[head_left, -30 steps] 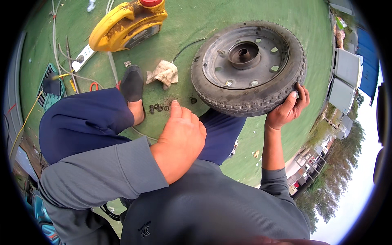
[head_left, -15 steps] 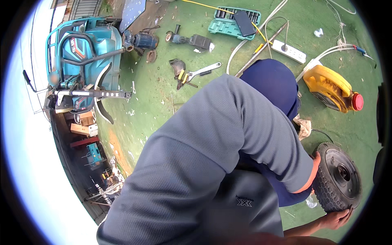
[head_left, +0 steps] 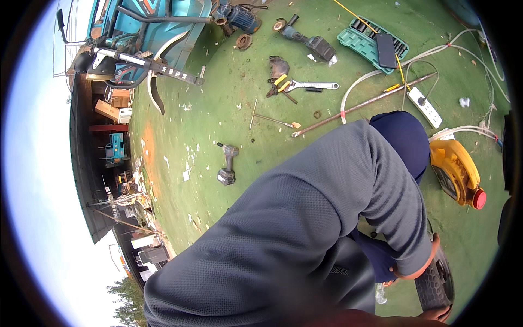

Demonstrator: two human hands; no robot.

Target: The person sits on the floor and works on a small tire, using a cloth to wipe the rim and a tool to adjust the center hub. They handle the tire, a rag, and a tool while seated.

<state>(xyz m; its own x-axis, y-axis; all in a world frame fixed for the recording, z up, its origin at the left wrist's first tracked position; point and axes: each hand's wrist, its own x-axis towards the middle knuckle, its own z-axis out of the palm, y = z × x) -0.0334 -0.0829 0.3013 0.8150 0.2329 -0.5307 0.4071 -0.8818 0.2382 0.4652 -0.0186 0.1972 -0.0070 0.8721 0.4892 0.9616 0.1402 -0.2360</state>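
At the lower right, a black tyred wheel point(head_left: 435, 288) is tilted nearly edge-on to the view. My left hand point(head_left: 433, 249) grips its upper side, partly hidden by my grey sleeve. My right hand point(head_left: 436, 313) holds the bottom edge, mostly at the rim of the picture. Just above the wheel, beside my bent knee, stands a dirty yellow jug point(head_left: 453, 169) with a red cap.
Left of me lie a cordless power tool point(head_left: 227, 163), adjustable wrench point(head_left: 318, 85), grinder point(head_left: 316, 48) and metal rod point(head_left: 363, 107). A phone point(head_left: 385, 50) rests on an open socket case point(head_left: 351, 36) near a power strip point(head_left: 427, 108). A teal machine point(head_left: 192, 43) stands upper left.
My view has swung left, bringing more tools in. My left hand, apart from the wheel a second ago, has moved onto it. The wheel has tipped from lying face-up toward edge-on.
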